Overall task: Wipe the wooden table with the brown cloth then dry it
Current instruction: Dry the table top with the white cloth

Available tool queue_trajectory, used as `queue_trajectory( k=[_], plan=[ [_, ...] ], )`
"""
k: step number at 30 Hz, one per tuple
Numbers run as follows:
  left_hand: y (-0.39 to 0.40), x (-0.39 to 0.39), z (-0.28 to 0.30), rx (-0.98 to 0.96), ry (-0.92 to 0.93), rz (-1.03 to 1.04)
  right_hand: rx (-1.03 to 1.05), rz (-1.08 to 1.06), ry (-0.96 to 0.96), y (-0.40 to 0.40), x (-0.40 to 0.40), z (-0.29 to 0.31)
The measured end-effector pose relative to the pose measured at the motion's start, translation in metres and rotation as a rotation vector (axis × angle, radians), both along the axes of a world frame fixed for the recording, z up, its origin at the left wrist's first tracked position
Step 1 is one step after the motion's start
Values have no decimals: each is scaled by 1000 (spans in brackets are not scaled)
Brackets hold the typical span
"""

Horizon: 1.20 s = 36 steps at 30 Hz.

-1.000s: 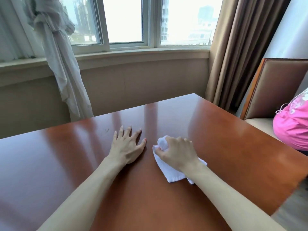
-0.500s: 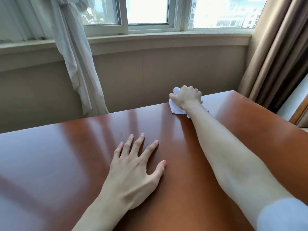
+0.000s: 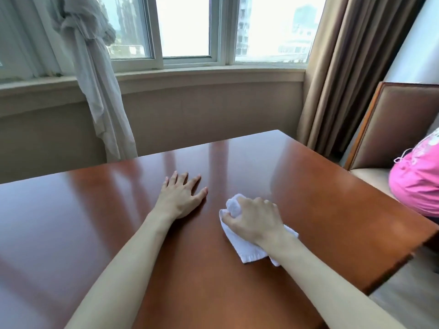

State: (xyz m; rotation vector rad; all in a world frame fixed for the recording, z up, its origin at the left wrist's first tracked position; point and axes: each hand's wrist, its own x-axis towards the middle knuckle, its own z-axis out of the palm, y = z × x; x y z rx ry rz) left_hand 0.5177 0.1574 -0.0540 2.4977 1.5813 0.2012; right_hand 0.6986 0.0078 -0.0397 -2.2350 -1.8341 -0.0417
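— Gripping a bunched white cloth [image 3: 247, 245], the person's right hand [image 3: 255, 220] presses it onto the glossy wooden counter [image 3: 320, 198], fingers curled round the wad. Where does it sit?

— Just right of the left hand [image 3: 180, 198], which lies flat on the counter, fingers straight and spread, holding nothing. The two hands are near each other but apart.

— And beyond the counter?

— A window [image 3: 185, 29] runs behind its far edge, with a tied white sheer curtain [image 3: 95, 74] toward the left and a brown drape [image 3: 344, 67] toward the right. A brown padded chair [image 3: 399, 124] stands off the counter's right edge, a pink garment [image 3: 418, 184] lying on its seat.
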Motion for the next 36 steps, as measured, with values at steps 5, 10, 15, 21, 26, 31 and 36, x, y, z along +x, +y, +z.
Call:
queue_trajectory(
  k=[5,10,15,21,26,31,36],
  plan=[
    [-2,0,-2,2,-4,-6,111,-34,-62,-24,-5,-4],
    [-3,-1,-3,15,-38,-24,180,-68,-19,83,36,-2],
    [0,-1,-8,74,-108,22,200,-163,-32,237,95,-6],
    [7,0,-15,121,-132,51,140,-271,-36,350,135,2],
    [6,-1,-12,54,-105,49,117,-200,-31,299,114,4],
    [4,4,-6,9,-45,32,85,-67,-33,165,68,2],
    [6,13,25,-74,69,25,88,-33,-31,36,30,0]
  ],
)
